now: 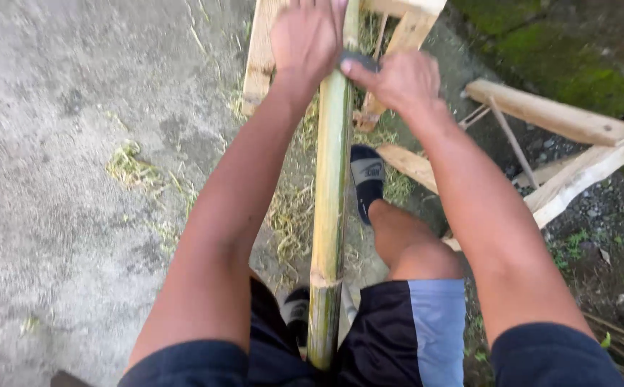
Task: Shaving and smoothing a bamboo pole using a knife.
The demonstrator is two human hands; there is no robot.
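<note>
View from above, looking down along 2 bare arms toward a long green bamboo pole [331,215]. Pole running almost straight up the middle of the frame, from between the knees at the bottom to a wooden frame [262,50] at the top, with 1 ringed node visible low down near the shorts.

Left hand [305,39] pressed over the pole near the top edge, palm down, fingers curled over something on the pole's left side; fingertips hidden past the frame edge, so exact grip impossible to tell. Right hand [401,79] just beside it on the pole's right side, fingers closed, thumb stretched across a dark flat tool [358,61] lying crosswise on the pole between both hands. Tool mostly covered; kind not clear.

Below the hands, a foot in a dark sandal [366,179] planted on the ground just right of the pole, bare knee bent above dark shorts with a pale blue panel [437,330]. A second sandal partly hidden behind the pole lower down.

Grey concrete ground [61,179] on the left, scattered with pale green shavings [132,168]. Rough timber pieces [577,143] on the right, mossy ground beyond.
</note>
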